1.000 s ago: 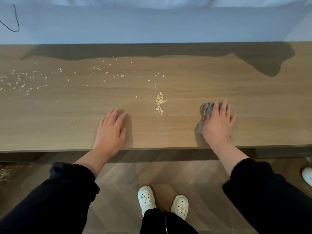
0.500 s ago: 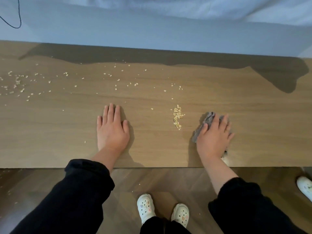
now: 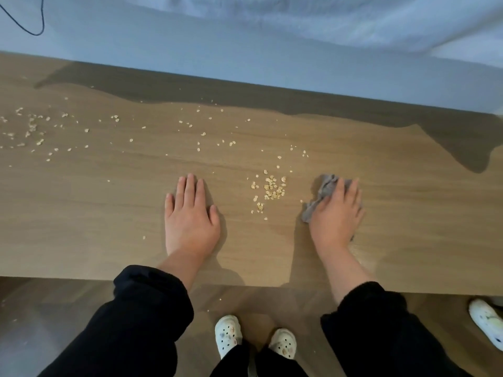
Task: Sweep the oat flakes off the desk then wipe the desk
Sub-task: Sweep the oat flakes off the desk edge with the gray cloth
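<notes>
Pressing your right grip (image 3: 336, 216) flat on a grey cloth (image 3: 324, 190) right of centre, fingers straight, your left grip (image 3: 190, 221) open, palm down on the wooden counter (image 3: 422, 213), small pile of oat flakes (image 3: 272, 189) between them, loose flakes (image 3: 32, 126) scattered toward the upper left.

grey cloth (image 3: 324, 191), wood-grain desk (image 3: 408, 213), pale oat flakes (image 3: 272, 187)

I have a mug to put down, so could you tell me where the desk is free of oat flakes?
Bare: the desk right of the right hand and grey cloth; nearly bare: the near edge left of the left hand. Crowded: the oat pile between the hands and scattered flakes far left.
</notes>
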Action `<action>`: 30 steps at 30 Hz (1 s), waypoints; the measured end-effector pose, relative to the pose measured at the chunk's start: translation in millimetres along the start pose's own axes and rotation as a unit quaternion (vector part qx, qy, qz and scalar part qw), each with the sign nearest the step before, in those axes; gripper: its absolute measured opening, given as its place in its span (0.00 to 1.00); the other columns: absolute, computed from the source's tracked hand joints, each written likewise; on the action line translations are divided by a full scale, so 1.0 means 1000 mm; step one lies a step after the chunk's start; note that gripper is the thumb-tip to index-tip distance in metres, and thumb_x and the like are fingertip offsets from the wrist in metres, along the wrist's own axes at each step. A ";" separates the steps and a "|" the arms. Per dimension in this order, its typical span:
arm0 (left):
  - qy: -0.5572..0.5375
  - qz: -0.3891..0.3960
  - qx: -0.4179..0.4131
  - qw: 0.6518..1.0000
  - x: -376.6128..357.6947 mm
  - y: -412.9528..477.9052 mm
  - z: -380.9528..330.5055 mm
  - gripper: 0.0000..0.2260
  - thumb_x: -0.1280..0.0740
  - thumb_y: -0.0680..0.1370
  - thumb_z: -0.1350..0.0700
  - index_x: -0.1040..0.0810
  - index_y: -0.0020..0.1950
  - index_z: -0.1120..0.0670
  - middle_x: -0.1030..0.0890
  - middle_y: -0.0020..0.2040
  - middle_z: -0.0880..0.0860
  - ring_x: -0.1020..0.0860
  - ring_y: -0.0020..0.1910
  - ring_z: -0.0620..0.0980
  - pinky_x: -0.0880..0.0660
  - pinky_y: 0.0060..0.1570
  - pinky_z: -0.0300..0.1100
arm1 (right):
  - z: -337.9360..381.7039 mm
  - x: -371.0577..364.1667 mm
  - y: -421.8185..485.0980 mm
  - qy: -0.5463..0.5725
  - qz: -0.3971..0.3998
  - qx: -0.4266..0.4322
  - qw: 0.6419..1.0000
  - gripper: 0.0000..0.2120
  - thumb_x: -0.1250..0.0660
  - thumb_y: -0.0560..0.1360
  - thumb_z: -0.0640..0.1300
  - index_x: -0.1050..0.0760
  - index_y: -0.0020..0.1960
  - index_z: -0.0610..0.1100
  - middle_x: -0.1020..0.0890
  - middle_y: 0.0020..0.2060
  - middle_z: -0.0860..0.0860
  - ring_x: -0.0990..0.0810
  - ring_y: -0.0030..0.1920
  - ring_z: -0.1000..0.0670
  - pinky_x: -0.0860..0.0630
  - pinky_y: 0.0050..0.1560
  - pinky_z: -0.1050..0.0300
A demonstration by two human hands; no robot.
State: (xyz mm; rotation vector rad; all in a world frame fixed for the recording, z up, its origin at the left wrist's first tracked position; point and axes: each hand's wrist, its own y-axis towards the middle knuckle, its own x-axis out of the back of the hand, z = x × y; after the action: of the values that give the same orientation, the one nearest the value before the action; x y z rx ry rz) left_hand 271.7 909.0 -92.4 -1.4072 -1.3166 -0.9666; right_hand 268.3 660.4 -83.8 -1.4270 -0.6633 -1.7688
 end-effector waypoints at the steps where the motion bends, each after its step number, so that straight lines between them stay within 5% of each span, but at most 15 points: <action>1: -0.002 -0.002 0.002 1.000 0.000 0.000 0.000 0.27 0.49 0.81 0.50 0.48 0.79 0.56 0.51 0.80 0.53 0.57 0.78 0.49 0.56 0.76 0.51 | -0.004 0.003 0.011 0.007 -0.004 -0.031 0.999 0.27 0.45 0.81 0.43 0.46 0.79 0.44 0.50 0.79 0.43 0.51 0.78 0.41 0.51 0.76 0.38; 5: -0.005 -0.009 0.004 1.000 0.000 -0.001 0.000 0.27 0.48 0.80 0.50 0.47 0.79 0.56 0.50 0.80 0.52 0.56 0.78 0.49 0.56 0.76 0.51 | 0.026 0.002 0.038 0.012 -0.005 -0.066 0.998 0.30 0.41 0.79 0.44 0.47 0.79 0.43 0.51 0.79 0.42 0.53 0.78 0.40 0.53 0.76 0.39; 13: -0.011 -0.024 0.008 1.000 -0.001 -0.001 0.000 0.28 0.51 0.78 0.48 0.43 0.78 0.54 0.47 0.79 0.51 0.54 0.78 0.48 0.54 0.76 0.50 | 0.022 -0.001 0.036 -0.018 0.037 0.117 0.992 0.29 0.46 0.81 0.42 0.52 0.79 0.46 0.56 0.79 0.44 0.56 0.78 0.43 0.56 0.76 0.43; 21: -0.005 -0.038 0.012 0.999 -0.005 0.000 0.002 0.30 0.52 0.76 0.46 0.40 0.77 0.55 0.44 0.79 0.52 0.50 0.78 0.48 0.52 0.76 0.50 | 0.002 0.010 0.102 0.013 0.012 0.056 0.998 0.30 0.42 0.78 0.40 0.45 0.78 0.42 0.49 0.78 0.41 0.50 0.78 0.40 0.51 0.76 0.41; 26: -0.007 -0.046 0.015 0.999 -0.005 0.000 0.001 0.29 0.50 0.76 0.47 0.40 0.77 0.54 0.44 0.79 0.50 0.50 0.78 0.47 0.52 0.76 0.49 | 0.055 -0.003 0.097 -0.005 0.068 0.226 0.972 0.32 0.42 0.79 0.40 0.52 0.79 0.45 0.54 0.79 0.43 0.56 0.78 0.43 0.58 0.76 0.45; 30: -0.011 -0.051 0.013 0.999 -0.005 -0.001 0.002 0.29 0.50 0.76 0.47 0.40 0.77 0.53 0.44 0.79 0.50 0.50 0.78 0.47 0.53 0.76 0.48 | 0.029 0.005 0.116 -0.010 0.084 0.321 0.943 0.29 0.44 0.79 0.37 0.47 0.78 0.47 0.54 0.79 0.45 0.54 0.78 0.43 0.55 0.77 0.41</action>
State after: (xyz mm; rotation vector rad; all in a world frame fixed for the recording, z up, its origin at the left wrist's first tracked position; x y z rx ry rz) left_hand 270.4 909.8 -97.9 -1.3445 -1.4238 -0.9993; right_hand 378.9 614.0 -79.4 -1.0088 -0.9863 -1.2382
